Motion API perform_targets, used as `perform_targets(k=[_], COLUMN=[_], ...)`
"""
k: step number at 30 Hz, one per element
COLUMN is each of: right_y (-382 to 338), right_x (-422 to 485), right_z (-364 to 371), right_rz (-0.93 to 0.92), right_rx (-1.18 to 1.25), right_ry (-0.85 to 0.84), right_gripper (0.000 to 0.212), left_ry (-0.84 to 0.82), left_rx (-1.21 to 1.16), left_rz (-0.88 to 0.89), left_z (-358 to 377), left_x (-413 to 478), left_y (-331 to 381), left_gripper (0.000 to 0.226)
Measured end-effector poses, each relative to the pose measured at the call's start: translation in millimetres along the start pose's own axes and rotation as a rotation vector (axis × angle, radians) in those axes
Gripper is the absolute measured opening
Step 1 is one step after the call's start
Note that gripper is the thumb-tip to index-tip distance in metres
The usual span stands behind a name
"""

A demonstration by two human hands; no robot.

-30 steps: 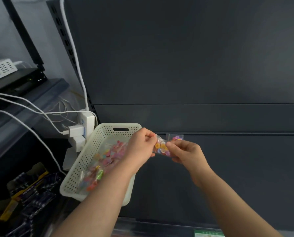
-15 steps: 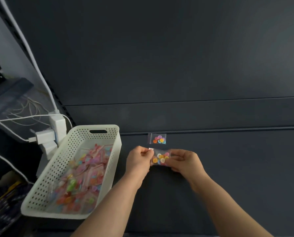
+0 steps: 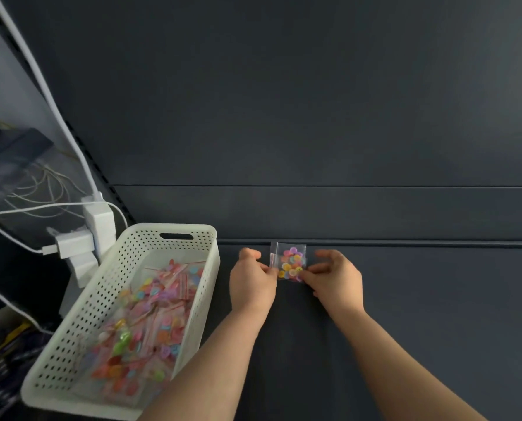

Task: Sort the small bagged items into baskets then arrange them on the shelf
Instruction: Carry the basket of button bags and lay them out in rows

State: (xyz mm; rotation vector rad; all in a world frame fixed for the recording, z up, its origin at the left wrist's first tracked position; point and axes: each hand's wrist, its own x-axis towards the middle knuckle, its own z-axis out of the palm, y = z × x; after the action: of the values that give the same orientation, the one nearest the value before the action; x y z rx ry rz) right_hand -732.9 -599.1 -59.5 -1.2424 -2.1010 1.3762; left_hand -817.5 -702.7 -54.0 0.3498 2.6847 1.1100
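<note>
Head view: pinching small clear plastic bag of colourful buttons (image 3: 290, 264) at opposite edges with left hand (image 3: 252, 282) and right hand (image 3: 337, 281), over dark grey shelf (image 3: 421, 299), beside white perforated plastic basket (image 3: 206, 268).

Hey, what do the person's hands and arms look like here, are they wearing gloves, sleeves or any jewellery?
The left hand and right hand are bare, with no gloves. The left forearm and right forearm are uncovered down to the bottom edge of the picture, so no sleeve shows. No watch, bracelet or ring is visible.
</note>
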Motion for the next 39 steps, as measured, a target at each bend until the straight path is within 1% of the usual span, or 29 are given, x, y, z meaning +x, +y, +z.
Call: perform_targets(k=[3, 5, 7, 8, 10, 12, 14, 17, 19, 22, 24, 26, 29, 32, 35, 37, 39], right_y=[-1.1, -5.0, -12.2, -16.9, -27.9, -38.2, -48.8, -61.3, -67.7, -73.7, -76.5, -77.1, -76.9, -78.3, -80.0, -79.8, -79.0], right_x=[-1.9, -7.0, -15.5, -20.9, -32.9, -45.0, -56.2, -74.3, -86.4, -103.7, -114.1, -121.2, -126.3, -128.5, -129.7, -130.5, -131.5], right_z=[-0.8, -3.7, -5.7, -5.8, -3.6, 2.2, 10.6, 28.4, 41.3, 58.4, 65.4, 68.7, 68.9, 69.3, 70.4, 70.4, 70.5], right_rz=[-0.019, -0.077, -0.166, -0.212, -0.322, -0.418, -0.484, -0.568, -0.643, -0.739, -0.749, -0.721, -0.674, -0.637, -0.599, -0.569, -0.557], right_rx=[-0.002, -0.046, -0.193, -0.298, -0.496, -0.592, -0.641, -0.681, -0.662, -0.592, -0.576, -0.591, -0.627, -0.643, -0.642, -0.631, -0.627], right_ry=[0.026, 0.042, 0.048, 0.047, 0.040, 0.032, 0.022, -0.021, -0.036, -0.063, -0.090, -0.108, -0.113, -0.119, -0.129, -0.134, -0.138], right_gripper=[0.046, 0.033, 0.021, 0.019, 0.019, 0.020, 0.023, 0.025, 0.024, 0.023, 0.026, 0.033, 0.038, 0.039, 0.042, 0.043, 0.041], left_ry=[0.000, -0.011, -0.014, -0.011, 0.008, 0.048, 0.093, 0.123, 0.094, 0.012, -0.044, -0.082, -0.050, -0.001, -0.078, -0.114, -0.089], left_rx=[0.008, 0.021, 0.068, 0.093, 0.152, 0.220, 0.264, 0.311, 0.325, 0.343, 0.382, 0.439, 0.521, 0.552, 0.642, 0.688, 0.655], left_rz=[-0.003, 0.042, 0.139, 0.194, 0.286, 0.320, 0.300, 0.205, 0.151, 0.141, 0.167, 0.144, 0.119, 0.156, 0.198, 0.235, 0.275], left_z=[-3.2, -12.3, -29.3, -39.9, -64.6, -91.8, -117.5, -153.0, -170.8, -182.2, -178.1, -168.0, -150.5, -142.9, -141.7, -141.6, -143.9], left_x=[-3.6, -7.6, -13.2, -16.2, -21.9, -25.1, -23.2, -17.3, -13.1, -8.7, -5.1, -1.1, 7.9, 14.1, 16.7, 16.4, 13.1], left_y=[4.2, 9.3, 14.7, 16.1, 14.0, 3.6, -15.0, -47.3, -65.9, -80.5, -82.6, -82.3, -83.2, -81.6, -79.6, -79.6, -79.1], left_gripper=[0.047, 0.042, 0.029, 0.023, 0.015, 0.010, 0.007, 0.006, 0.007, 0.008, 0.017, 0.026, 0.034, 0.039, 0.051, 0.047, 0.032])
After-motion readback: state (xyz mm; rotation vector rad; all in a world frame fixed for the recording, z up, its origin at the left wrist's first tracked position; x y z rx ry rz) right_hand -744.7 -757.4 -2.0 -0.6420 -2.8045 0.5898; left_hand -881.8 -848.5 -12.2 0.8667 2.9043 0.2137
